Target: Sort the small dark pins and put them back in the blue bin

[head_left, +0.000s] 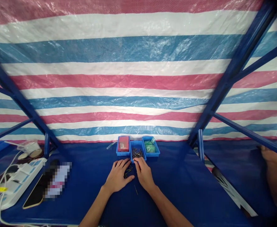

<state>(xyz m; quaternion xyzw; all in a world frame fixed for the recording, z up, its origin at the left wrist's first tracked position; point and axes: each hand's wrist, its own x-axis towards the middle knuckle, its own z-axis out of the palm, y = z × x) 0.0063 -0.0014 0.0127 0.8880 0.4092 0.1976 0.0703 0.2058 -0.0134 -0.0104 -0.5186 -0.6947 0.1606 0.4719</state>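
My left hand (117,176) lies palm down on the blue table, its fingers and thumb apart. A small pile of slender, screw-like metal pieces (129,170) shows beside it, partly hidden under the fingers. My right hand (144,174) is at the front rim of the middle blue bin (138,144), its fingers pressed together; whatever they pinch is hidden. Many similar dark metal pieces (137,153) fill that bin. One single thin piece (135,189) lies on the table between my wrists.
A left bin (123,154) holds red packets; a right bin (154,154) holds green ones. A thin clear packet (111,145) lies left of them. Power strip (20,183), cables and phone (35,192) occupy the left side. Blue frame posts flank the table; another person's arm (276,176) appears far right.
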